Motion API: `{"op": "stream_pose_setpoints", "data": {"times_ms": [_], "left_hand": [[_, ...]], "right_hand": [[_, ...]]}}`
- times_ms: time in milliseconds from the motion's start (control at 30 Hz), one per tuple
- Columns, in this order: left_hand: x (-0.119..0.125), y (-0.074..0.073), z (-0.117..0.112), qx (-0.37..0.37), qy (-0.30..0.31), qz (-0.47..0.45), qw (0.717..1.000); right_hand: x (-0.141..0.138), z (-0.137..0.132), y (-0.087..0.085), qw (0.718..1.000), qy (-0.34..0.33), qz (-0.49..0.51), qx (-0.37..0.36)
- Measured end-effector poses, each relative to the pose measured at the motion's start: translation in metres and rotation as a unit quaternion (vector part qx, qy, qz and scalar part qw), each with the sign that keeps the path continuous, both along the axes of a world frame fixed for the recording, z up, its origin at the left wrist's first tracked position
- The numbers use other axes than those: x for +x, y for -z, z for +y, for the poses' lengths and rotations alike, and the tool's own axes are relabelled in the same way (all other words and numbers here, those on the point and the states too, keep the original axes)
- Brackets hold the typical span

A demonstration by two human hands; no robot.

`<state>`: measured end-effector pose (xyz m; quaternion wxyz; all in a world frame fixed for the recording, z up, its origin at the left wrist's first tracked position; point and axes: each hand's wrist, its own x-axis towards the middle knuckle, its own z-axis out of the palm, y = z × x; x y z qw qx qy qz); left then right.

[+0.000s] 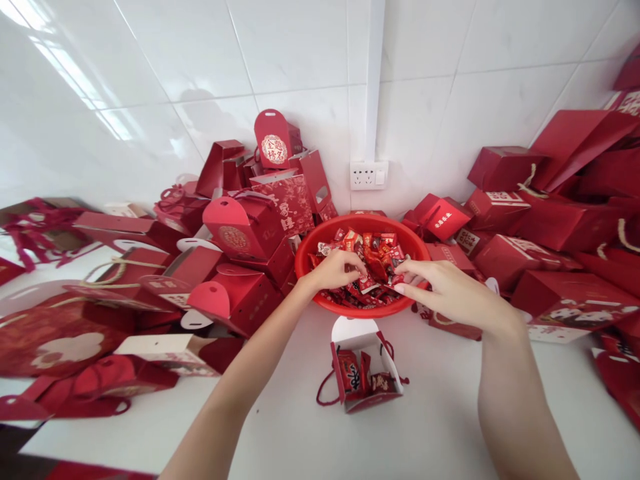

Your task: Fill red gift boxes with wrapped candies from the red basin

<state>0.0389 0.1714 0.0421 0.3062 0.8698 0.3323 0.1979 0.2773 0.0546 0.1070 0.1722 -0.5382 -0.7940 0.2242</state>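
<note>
A red plastic basin point(304, 257) full of small wrapped candies point(374, 245) stands against the wall. My left hand point(341, 268) reaches into its left side with fingers curled down at the candies; what lies between the fingertips is hidden. Over the right side, my right hand point(435, 283) pinches a red wrapped candy point(399, 279) between thumb and fingers. Just in front of the basin, between my forearms, an open red gift box point(367, 403) with a white inside and cord handles holds a few red packets point(349, 373).
Red gift boxes point(240, 230) are piled on the left, some with lids up and rope handles. Another heap of red boxes point(565, 217) fills the right side. A socket point(369, 175) sits on the tiled wall behind the white table point(295, 427).
</note>
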Motion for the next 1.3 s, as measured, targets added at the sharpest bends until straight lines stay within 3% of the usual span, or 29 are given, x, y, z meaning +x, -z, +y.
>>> {"op": "stream_pose_setpoints", "data": {"times_ms": [167, 333, 533, 1033, 1300], "left_hand": [[0.002, 0.009, 0.002, -0.11, 0.115, 0.107, 0.982], [0.005, 0.016, 0.004, -0.149, 0.126, 0.159, 0.968], [0.02, 0.008, -0.001, -0.086, 0.14, 0.235, 0.958], [0.03, 0.01, -0.009, 0.009, 0.148, 0.192, 0.97], [0.026, 0.011, -0.009, 0.065, 0.106, 0.192, 0.974]], "right_hand": [[0.002, -0.001, 0.0, 1.0, 0.002, -0.004, 0.006], [0.002, 0.001, 0.001, 1.0, 0.002, -0.007, 0.003], [-0.001, 0.003, 0.002, 1.0, -0.002, -0.016, -0.003], [-0.004, 0.01, 0.007, 0.999, -0.01, -0.03, -0.024], [0.004, 0.009, 0.005, 0.999, 0.015, -0.033, -0.011]]}}
